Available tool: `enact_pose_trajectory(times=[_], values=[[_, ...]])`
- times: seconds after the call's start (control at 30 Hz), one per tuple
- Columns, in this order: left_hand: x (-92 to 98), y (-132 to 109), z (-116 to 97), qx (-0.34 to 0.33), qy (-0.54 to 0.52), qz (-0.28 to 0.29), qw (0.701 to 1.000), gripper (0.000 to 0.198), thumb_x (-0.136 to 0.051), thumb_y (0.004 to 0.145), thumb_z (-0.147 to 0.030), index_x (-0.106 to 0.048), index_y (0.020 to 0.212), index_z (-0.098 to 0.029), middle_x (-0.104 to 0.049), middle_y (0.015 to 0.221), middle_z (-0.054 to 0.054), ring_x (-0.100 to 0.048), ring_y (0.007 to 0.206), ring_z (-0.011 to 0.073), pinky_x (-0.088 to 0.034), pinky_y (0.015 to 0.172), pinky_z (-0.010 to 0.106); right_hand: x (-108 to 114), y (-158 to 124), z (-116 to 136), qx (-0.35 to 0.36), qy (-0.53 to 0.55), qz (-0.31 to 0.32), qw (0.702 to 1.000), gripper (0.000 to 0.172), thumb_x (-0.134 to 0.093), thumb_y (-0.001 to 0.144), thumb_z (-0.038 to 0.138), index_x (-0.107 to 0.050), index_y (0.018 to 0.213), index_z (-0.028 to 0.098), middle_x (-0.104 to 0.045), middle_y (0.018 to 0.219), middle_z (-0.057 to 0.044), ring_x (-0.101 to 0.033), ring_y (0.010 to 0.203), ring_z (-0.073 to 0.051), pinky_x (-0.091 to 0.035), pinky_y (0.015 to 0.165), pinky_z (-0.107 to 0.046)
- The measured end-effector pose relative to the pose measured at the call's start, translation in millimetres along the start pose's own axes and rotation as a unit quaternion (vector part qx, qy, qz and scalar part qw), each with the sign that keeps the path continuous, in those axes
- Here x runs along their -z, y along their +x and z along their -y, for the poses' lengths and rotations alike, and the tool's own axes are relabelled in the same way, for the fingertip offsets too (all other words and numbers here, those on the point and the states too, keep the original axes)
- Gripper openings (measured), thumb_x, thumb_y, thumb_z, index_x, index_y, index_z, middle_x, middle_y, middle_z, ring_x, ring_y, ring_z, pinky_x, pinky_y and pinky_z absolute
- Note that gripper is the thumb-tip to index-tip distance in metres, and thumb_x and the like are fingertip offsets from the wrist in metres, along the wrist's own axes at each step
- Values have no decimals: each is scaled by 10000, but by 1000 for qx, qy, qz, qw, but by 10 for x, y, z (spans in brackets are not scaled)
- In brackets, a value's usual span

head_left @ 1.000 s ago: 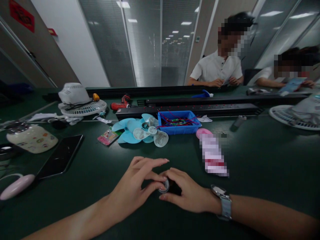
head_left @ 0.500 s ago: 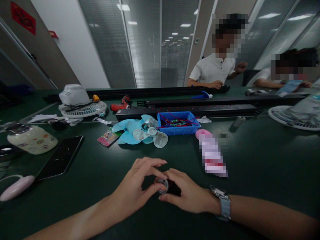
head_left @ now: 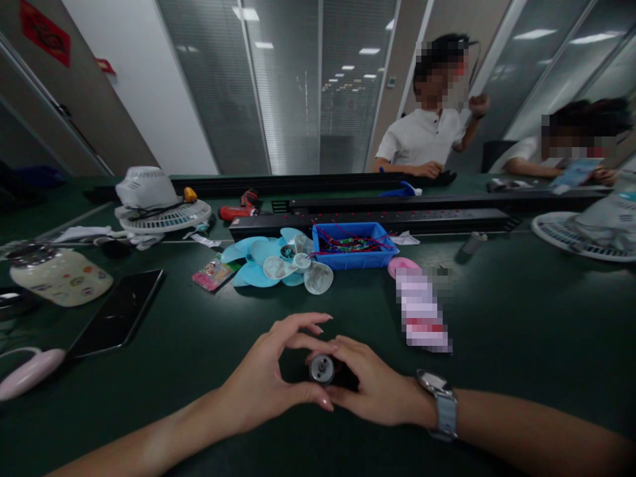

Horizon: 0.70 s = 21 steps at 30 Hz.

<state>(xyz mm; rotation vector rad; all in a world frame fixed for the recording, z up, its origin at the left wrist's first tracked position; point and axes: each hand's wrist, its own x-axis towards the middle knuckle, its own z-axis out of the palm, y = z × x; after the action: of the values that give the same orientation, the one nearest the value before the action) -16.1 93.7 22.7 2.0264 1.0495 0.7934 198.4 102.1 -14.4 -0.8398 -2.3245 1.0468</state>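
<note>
While right fingers [head_left: 350, 354] grip the metal cylinder [head_left: 322, 369], left fingers [head_left: 307, 340] spread around its rim.

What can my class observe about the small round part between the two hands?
The small round part has a dark, metallic-looking rim and a grey end face marked with dark spots, perhaps holes. That face is turned toward the camera; the body behind is mostly hidden. The right hand appears to grip it, while the left hand arches around it, thumb and fingers spread, contact unclear. It is over the dark green table; whether it rests there cannot be told.
</note>
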Motion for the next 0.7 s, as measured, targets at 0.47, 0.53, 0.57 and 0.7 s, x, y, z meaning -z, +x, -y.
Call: enact_pose_trajectory(times=[0.47,0.53,0.57,0.7], values=[[29,-40,-13,-1,38,-15,999,699,-837,696,-304,-478,1296,-294,-708,1153,44,-615,1135,273,-405,999,472,23,6,38,1,5,0,1000,336,-667,870,384,-582,1130,189,-626,1022,-60,-577,893,-187,-464,792,-330],[20,-46,-21,-15,45,-3,999,600,-806,733,-260,-526,1262,-302,-640,1297,58,-585,1185,274,-419,987,460,9,5,20,12,3,-8,1000,331,-658,876,391,-579,1115,176,-624,1008,-62,-572,881,-183,-463,784,-326],[21,-48,-26,-19,49,-1,999,535,-800,737,-245,-565,1215,-297,-625,1319,59,-588,1177,273,-430,972,451,4,6,16,17,2,-10,1000,329,-656,878,394,-578,1110,174,-625,1005,-60,-570,880,-181,-462,783,-324],[32,-54,-35,-6,60,-23,998,552,-828,703,-251,-563,1186,-270,-750,910,14,-661,983,259,-454,895,434,10,15,40,11,5,-7,1000,354,-654,882,416,-567,1146,197,-630,1023,-47,-572,891,-175,-455,788,-316]])
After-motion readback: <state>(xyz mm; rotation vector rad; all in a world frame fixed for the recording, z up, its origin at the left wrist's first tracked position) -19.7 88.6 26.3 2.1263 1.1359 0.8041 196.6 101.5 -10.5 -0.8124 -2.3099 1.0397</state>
